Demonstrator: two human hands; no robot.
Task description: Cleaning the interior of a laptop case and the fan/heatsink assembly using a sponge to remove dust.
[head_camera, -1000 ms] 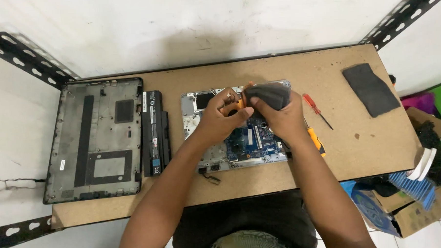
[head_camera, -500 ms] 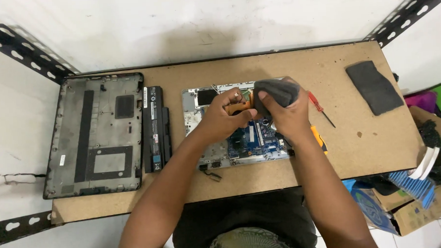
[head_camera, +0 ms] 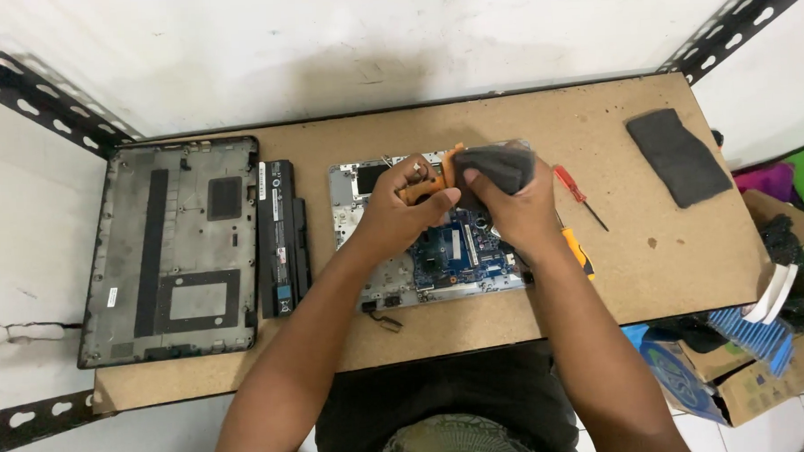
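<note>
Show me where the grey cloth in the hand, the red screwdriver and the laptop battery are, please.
grey cloth point(head_camera: 505, 167), head view, on its folded middle above the right hand.
red screwdriver point(head_camera: 569, 179), head view, on its red handle.
laptop battery point(head_camera: 283, 239), head view, on the middle of its long black body.

I see a cardboard box point(head_camera: 764, 383) on the floor by the table's right near corner, brown with a blue and white printed side. A long black battery point(head_camera: 282, 239) lies between the bottom cover point(head_camera: 171, 252) and the open laptop; it carries a white label strip at its far end and another near its near end. A small white sticker sits on the cover's left edge.
</note>
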